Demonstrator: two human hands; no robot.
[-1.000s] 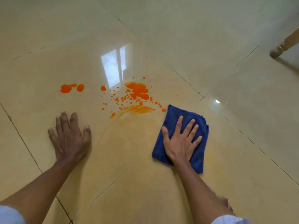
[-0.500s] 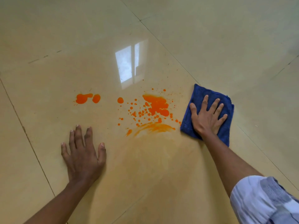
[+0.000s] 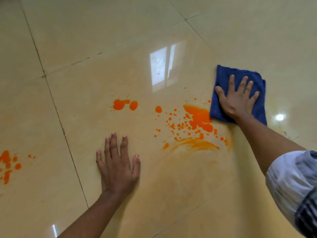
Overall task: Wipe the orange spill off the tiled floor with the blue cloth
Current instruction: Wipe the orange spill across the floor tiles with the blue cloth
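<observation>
Blue cloth under right hand, touching orange spill.

Glossy tiled floor under orange spill, blue cloth, perhaps damp.

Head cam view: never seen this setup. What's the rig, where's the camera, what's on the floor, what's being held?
There is no machine here: a person works with two bare hands. The single picture comes from a wide-angle camera worn on the person's head, looking forward and down, so the arms reach in from the bottom edge.

The surface is a glossy cream tiled floor. On it lies an orange spill with many small drops around it, two separate blobs further left, and more splashes at the left edge.

The right hand presses flat on a folded blue cloth, whose lower left corner meets the big patch. Nothing is pinched in a grip. The left hand lies flat on the bare tile, empty.
</observation>
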